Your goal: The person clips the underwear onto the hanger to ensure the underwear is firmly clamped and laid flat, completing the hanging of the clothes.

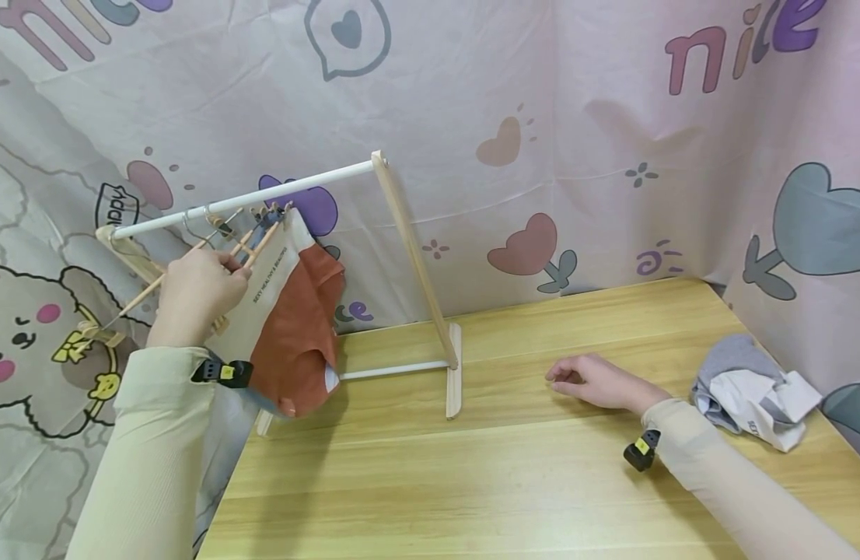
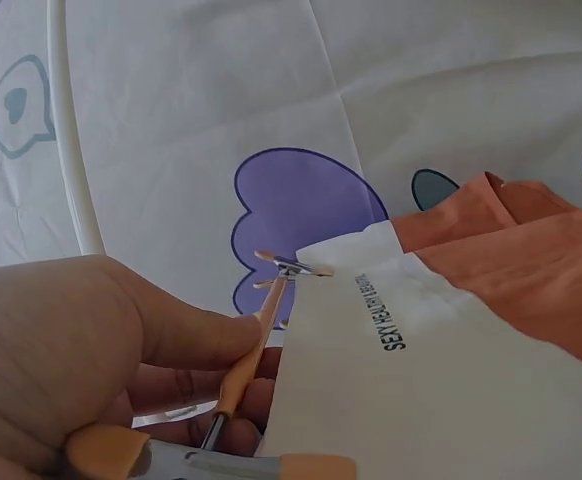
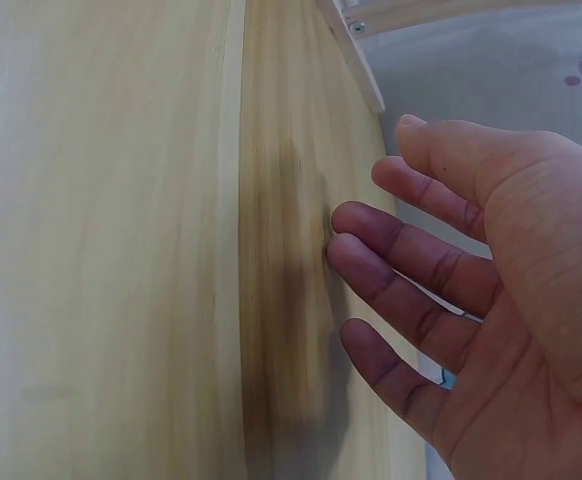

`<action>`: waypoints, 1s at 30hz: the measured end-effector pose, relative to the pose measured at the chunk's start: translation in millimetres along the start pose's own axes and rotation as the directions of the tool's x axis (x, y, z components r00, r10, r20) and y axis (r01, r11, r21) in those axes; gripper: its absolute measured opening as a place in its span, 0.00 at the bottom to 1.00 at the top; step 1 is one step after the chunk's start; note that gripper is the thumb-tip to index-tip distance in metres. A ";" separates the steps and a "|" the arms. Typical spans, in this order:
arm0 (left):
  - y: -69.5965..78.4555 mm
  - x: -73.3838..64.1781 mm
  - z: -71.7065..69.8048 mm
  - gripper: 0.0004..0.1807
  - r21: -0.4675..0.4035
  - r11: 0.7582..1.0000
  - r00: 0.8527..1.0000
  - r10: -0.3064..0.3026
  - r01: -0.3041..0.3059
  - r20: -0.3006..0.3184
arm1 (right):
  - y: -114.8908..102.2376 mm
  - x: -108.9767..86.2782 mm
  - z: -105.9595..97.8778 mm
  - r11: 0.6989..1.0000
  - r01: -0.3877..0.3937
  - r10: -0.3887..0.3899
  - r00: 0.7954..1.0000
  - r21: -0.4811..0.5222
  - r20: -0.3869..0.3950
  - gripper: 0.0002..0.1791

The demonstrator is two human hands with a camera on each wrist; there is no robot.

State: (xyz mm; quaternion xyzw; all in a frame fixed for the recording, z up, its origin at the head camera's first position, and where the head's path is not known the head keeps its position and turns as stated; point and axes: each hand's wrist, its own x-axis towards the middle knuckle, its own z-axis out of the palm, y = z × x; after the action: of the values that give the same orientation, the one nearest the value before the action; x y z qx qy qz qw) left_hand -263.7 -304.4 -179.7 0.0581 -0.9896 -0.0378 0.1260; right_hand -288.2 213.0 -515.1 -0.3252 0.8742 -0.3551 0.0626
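Note:
At the rack's left end my left hand pinches a wooden clip hanger between thumb and fingers. From a metal clip on the hanger hangs an orange and white garment with printed lettering, its white edge caught by the clip in the left wrist view. Other wooden hangers overlap the hand below the white rail. My right hand hovers over the table with loosely bent fingers and nothing in them; the right wrist view shows its fingers spread a little apart.
The wooden rack's right leg stands on a foot on the wooden table. A crumpled grey and white cloth lies beyond my right wrist. A patterned curtain hangs behind and along both sides.

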 end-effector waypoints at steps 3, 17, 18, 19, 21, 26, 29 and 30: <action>3.7 -0.5 1.3 0.18 -0.009 1.000 1.000 0.009 -0.009 0.008 | -1.5 -0.4 0.6 1.000 0.000 0.000 1.000 0.010 -0.001 0.12; 10.0 -5.6 -3.3 0.23 -0.019 1.000 0.999 -0.009 0.010 0.038 | -1.9 -2.4 1.3 1.000 -0.026 0.026 1.000 0.017 0.005 0.12; 9.5 -6.0 -3.6 0.23 -0.016 1.000 0.999 -0.006 0.007 0.032 | -2.0 -2.4 1.2 1.000 -0.026 0.026 1.000 0.015 0.006 0.12; 8.9 -6.6 -3.9 0.24 -0.014 1.000 0.999 -0.004 0.004 0.032 | -2.2 -2.4 1.3 1.000 -0.027 0.027 1.000 0.014 0.007 0.12; 8.3 -8.5 -4.4 0.24 -0.013 1.000 1.000 0.001 -0.001 0.025 | -2.8 -2.6 1.2 0.999 -0.030 0.030 1.000 0.013 0.008 0.13; 7.9 -16.1 -7.6 0.24 -0.024 0.999 1.000 0.024 -0.024 -0.009 | -5.1 -3.8 0.9 0.999 -0.035 0.035 0.999 0.027 0.012 0.14; 8.2 -21.0 -10.0 0.23 -0.034 0.999 0.999 0.032 -0.033 -0.025 | -4.5 -5.6 1.3 0.998 -0.037 0.036 0.999 0.042 0.013 0.14; 8.2 -22.5 -10.5 0.23 -0.034 0.999 0.999 0.037 -0.038 -0.025 | -3.9 -6.5 1.5 0.998 -0.036 0.036 0.999 0.046 0.012 0.14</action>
State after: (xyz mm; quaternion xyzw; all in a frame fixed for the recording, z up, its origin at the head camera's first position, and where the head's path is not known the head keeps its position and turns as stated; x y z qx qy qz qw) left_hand -240.2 -294.1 -174.4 0.0380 -0.9881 -0.0517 0.1397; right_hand -280.5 214.0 -514.4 -0.3099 0.8711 -0.3722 0.0815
